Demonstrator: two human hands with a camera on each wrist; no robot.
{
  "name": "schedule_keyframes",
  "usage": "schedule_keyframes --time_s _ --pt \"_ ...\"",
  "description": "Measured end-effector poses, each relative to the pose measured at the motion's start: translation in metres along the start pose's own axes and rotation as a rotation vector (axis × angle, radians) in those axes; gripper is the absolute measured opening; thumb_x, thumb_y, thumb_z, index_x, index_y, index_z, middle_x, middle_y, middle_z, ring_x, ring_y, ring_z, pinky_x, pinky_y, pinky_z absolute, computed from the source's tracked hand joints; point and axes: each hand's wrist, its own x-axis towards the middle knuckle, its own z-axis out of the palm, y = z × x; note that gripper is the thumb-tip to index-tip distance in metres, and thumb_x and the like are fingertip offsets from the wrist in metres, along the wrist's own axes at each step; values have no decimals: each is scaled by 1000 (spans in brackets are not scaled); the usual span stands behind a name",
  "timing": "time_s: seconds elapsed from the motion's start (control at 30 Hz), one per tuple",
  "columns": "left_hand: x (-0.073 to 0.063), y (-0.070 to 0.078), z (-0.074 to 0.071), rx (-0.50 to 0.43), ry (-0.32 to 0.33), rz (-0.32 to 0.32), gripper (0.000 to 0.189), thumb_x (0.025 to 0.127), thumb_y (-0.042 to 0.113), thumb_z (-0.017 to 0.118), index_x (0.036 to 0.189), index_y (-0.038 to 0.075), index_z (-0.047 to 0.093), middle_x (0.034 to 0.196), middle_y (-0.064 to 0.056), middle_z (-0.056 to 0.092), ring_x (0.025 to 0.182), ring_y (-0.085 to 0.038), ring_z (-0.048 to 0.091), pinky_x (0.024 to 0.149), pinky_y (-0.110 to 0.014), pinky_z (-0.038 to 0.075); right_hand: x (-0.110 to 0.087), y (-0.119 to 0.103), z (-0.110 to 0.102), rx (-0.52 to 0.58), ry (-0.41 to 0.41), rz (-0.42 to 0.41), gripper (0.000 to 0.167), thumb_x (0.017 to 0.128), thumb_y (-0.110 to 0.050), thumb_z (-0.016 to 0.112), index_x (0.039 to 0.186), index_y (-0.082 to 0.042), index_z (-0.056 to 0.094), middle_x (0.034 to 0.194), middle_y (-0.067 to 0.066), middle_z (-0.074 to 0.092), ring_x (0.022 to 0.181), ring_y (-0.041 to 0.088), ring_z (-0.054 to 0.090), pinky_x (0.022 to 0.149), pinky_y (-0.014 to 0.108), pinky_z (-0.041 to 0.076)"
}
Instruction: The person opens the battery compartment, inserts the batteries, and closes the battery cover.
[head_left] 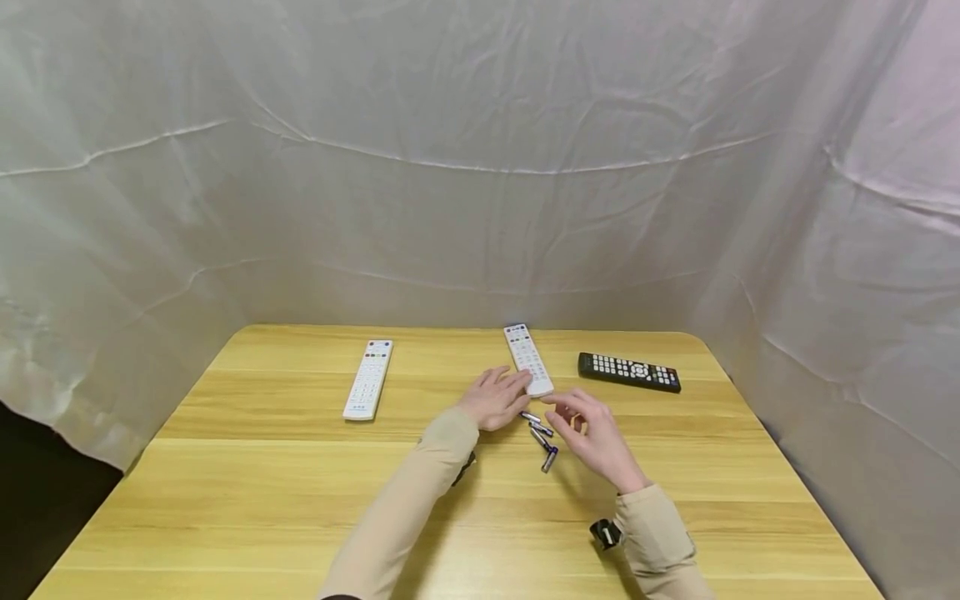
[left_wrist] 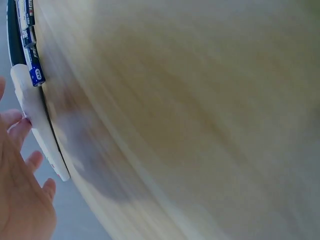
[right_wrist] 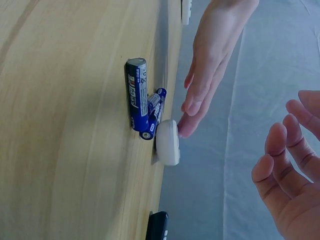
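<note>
A white remote control [head_left: 526, 354] lies near the back of the table, buttons up. My left hand [head_left: 495, 398] reaches over its near end, fingers extended and fingertips on its face. In the left wrist view, those fingers lie along the side of the white remote [left_wrist: 37, 112]. Just in front of it sit several blue-and-silver AAA batteries [head_left: 542, 435], loosely bunched. My right hand [head_left: 596, 437] hovers to the right of the batteries, fingers loosely bent with nothing between them. The right wrist view shows one battery [right_wrist: 136, 95] closest to the camera.
Another white remote [head_left: 368, 380] lies at the left of the wooden table [head_left: 262, 500]. At the right is a black remote [head_left: 629, 372], set nearly crosswise. Pale fabric [head_left: 480, 225] hangs behind the table and along both sides.
</note>
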Motion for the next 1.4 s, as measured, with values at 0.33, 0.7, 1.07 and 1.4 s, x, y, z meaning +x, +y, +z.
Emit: schedule_keyframes --time_s 0.33,0.7,1.07,1.4 --pt "-1 -7 0 109 59 -1 52 108 50 23 157 34 31 158 0 40 151 -27 30 129 -57 23 0 -2 0 -3 -8 -1 24 91 -2 70 114 1 71 84 2 64 72 -2 51 59 17 52" --pt "-8 -23 1 166 192 -185 54 101 62 40 145 33 52 147 -9 52 134 -35 50 122 -57 36 1 -3 1 -4 -20 8 23 92 -4 69 115 0 71 84 1 64 72 -2 50 59 18 52" --pt "-19 -25 3 85 341 -336 60 87 51 75 122 4 60 105 -14 69 85 -27 67 75 -38 63 -1 -3 3 1 -32 -4 22 92 -5 69 114 -2 72 84 0 63 72 -1 50 59 17 51" --pt "-32 -22 -5 -211 328 -448 69 87 27 78 140 -3 47 121 -27 53 77 -32 63 59 -34 60 -1 -7 7 -24 -59 -9 22 90 -5 71 112 -1 72 84 0 65 72 -1 50 58 17 51"
